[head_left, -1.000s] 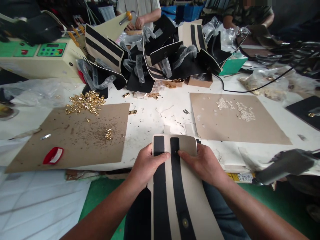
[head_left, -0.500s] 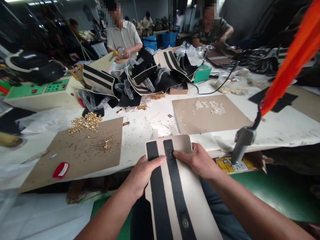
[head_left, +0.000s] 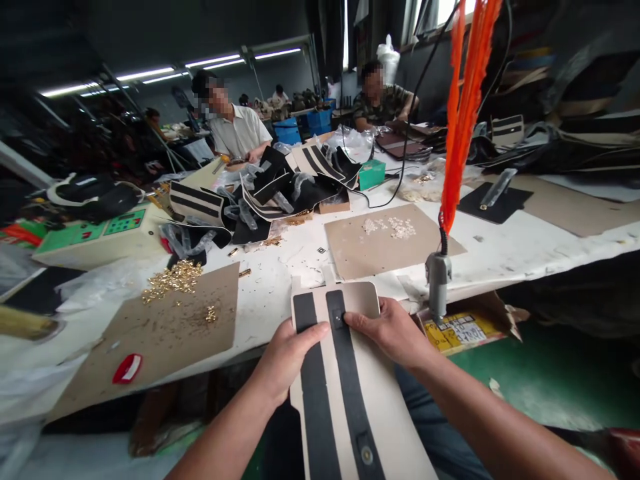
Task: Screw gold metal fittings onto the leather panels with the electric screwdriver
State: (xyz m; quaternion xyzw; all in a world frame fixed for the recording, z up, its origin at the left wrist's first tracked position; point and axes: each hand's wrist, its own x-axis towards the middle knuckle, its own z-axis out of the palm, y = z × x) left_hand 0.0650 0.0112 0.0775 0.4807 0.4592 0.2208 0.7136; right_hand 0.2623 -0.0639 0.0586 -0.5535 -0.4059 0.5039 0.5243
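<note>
A beige leather panel (head_left: 370, 393) with two black stripes rests on my lap, its rounded top end against the table edge. My left hand (head_left: 286, 353) grips its left side, thumb lying across the left stripe. My right hand (head_left: 395, 333) holds the right side, thumb pressing a small fitting on the right stripe near the top. A round snap shows lower on that stripe. A grey hanging tool (head_left: 439, 283) on an orange coiled hose (head_left: 463, 113) dangles just right of my right hand.
A brown card (head_left: 165, 327) carries gold fittings (head_left: 173, 280) and a red tag (head_left: 127, 368). Another card (head_left: 385, 243) holds pale small parts. A pile of striped panels (head_left: 270, 190) lies behind, a cream machine (head_left: 95, 237) at left. Two people work across the table.
My head has lifted, so the far room and the hanging tool came into view. Both hands stay on the panel's top end with little shift.
</note>
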